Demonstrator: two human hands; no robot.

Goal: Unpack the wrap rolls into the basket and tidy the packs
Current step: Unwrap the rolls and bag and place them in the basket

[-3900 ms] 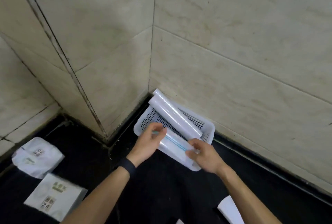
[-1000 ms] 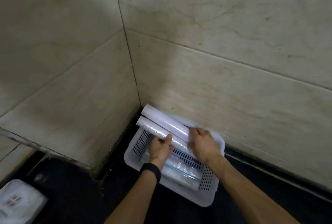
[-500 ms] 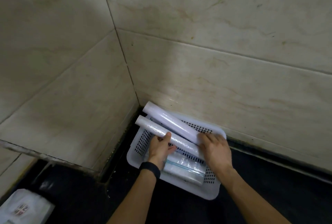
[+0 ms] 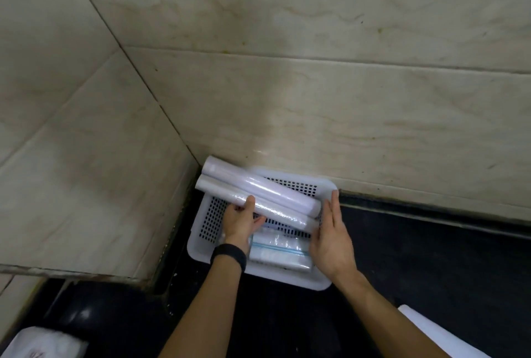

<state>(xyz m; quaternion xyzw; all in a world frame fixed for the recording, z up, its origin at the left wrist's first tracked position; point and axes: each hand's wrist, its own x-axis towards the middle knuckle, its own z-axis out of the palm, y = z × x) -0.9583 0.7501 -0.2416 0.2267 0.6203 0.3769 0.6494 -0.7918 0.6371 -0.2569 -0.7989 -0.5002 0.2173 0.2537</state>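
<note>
Left hand (image 4: 242, 224), black band (image 4: 230, 254) at wrist: fingers curled under, thumb over, gripping near roll (image 4: 258, 208) close to its middle. Right hand (image 4: 333, 238): flat and open, fingers together and pointing away, palm pressed against right-hand ends of both rolls.

Near roll and far roll (image 4: 258, 186): two long white wrap rolls, side by side and touching, laid slantwise across top of white perforated basket (image 4: 211, 221); left ends projecting past far-left rim toward wall corner, right ends level with each other at right palm.

Below rolls, inside basket at near side: clear bagged pack (image 4: 280, 252) with thin blue stripe, lying flat on basket floor between two wrists.

Basket: set on black floor (image 4: 431, 257), pushed into corner of beige tiled walls (image 4: 316, 93), far rim just beside right-hand wall.

Bottom-left corner of view: white printed pack (image 4: 40, 343) on floor, well apart from basket. Bottom-right edge: white sheet-like object (image 4: 439, 334), partly hidden by right forearm, nature unclear.
</note>
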